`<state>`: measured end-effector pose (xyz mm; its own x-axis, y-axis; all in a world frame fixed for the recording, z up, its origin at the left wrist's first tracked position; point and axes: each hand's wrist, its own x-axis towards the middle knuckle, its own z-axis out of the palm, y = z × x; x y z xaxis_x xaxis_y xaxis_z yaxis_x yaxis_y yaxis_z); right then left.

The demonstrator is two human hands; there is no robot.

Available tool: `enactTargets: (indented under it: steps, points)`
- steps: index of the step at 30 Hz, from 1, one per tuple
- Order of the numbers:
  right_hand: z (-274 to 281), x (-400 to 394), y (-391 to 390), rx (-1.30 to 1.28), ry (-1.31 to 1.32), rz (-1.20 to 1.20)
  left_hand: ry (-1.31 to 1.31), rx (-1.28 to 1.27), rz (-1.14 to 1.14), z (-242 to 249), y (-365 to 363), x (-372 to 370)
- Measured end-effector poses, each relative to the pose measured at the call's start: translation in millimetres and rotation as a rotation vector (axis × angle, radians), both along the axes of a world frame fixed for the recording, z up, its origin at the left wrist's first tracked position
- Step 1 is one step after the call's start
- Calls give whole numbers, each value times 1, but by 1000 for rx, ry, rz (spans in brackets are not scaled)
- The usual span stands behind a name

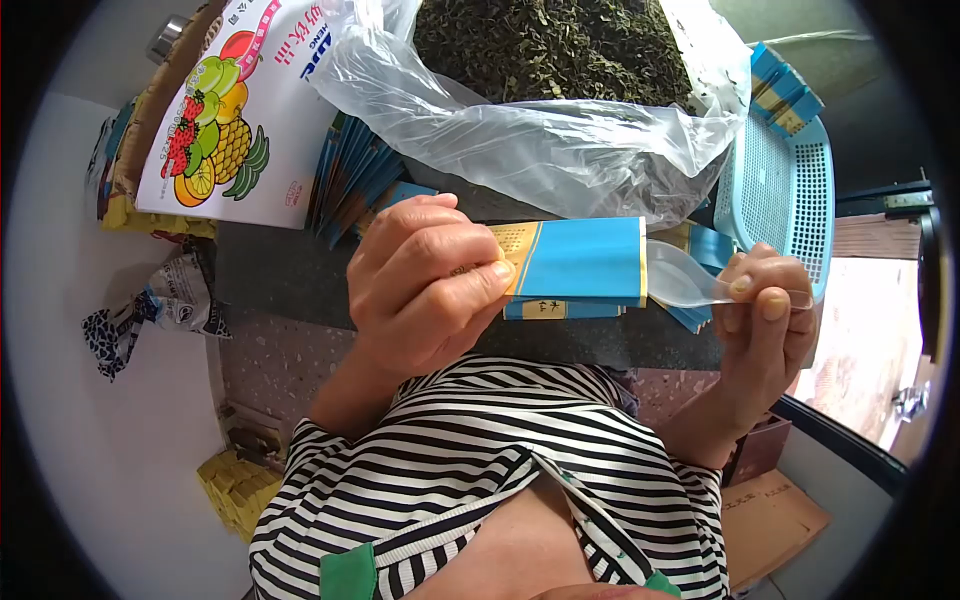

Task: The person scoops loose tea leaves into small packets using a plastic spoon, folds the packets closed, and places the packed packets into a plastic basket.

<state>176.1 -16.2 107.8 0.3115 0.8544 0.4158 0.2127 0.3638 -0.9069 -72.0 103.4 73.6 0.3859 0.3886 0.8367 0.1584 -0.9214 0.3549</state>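
My left hand (430, 275) grips the yellow end of a flat blue-and-yellow packet (585, 260), held level above the dark table. In my right hand (765, 310) is a translucent plastic spoon (685, 275), pinched by its handle between thumb and fingers. The spoon's bowl is right at the packet's pale-edged end. Below the held packet lie more blue packets (565, 309), partly hidden by it. Behind them, a clear plastic bag (560, 150) spreads open around a heap of dried dark-green leaves (550, 50).
A white carton printed with fruit (235, 110) stands at the back left, beside a bundle of blue packets (350, 175). On the right sits a light-blue plastic basket (825, 200) with packets (785, 90) at its far end. A brown cardboard piece (775, 525) lies lower right.
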Motion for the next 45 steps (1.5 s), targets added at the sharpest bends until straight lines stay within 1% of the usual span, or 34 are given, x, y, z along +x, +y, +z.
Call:
enactTargets:
  steps: [2,3,5,8,12,14,17,18,20,21,22,24,25,27,29,30,31,32,35,36,37,39,40,41,42,43,45]
  points:
    - [2,-3,3,-25,25,34,88,44,-14,2,-1,-1]
    - [3,-4,5,-51,53,68,85,47,-17,2,0,0]
    - [5,-5,7,-32,19,27,87,96,32,3,2,2]
    - [13,13,6,39,5,35,26,87,49,1,8,1]
    - [16,15,6,33,50,38,39,82,53,3,6,-2]
    - [14,10,10,-13,48,48,113,83,27,4,4,-3]
    - [12,0,17,-44,9,52,149,68,13,6,1,-3]
    - [12,-3,18,-94,79,90,148,71,14,6,0,-2]
    - [10,-11,22,-108,93,129,166,64,-65,6,0,4]
    - [9,-12,24,-124,109,168,159,75,-62,6,2,9]
    - [8,-12,25,-115,134,225,134,-20,-129,7,4,14]
    - [9,-12,28,-83,103,227,153,-191,-239,12,7,16]
    - [10,-11,29,-63,80,224,148,-181,-233,15,9,17]
    - [14,-9,32,-38,38,237,185,-301,-280,21,13,19]
    - [19,-10,36,1,-11,218,159,-251,-278,23,21,22]
    - [23,-10,37,5,-16,214,199,-214,-226,30,23,24]
    - [28,-10,40,19,-99,196,239,-181,-174,34,25,25]
    - [31,-9,44,42,-183,180,279,-156,-181,34,31,25]
    - [35,-8,56,57,-213,158,261,-175,-167,42,40,30]
    - [36,-8,60,66,-176,165,260,-169,-165,45,41,32]
    - [35,-9,65,71,-176,165,232,-245,-176,47,41,33]
    - [33,-10,73,39,88,166,204,-321,-186,46,44,36]
    - [34,-13,75,-21,229,130,155,-335,-227,44,48,38]
    - [33,-8,78,-17,227,127,129,-338,-251,44,52,40]
    - [30,-1,80,-58,310,220,104,-342,-275,43,55,41]
    - [28,5,82,-99,392,309,95,-419,-306,43,56,41]
    - [26,9,85,-124,386,302,87,-496,-357,40,61,48]
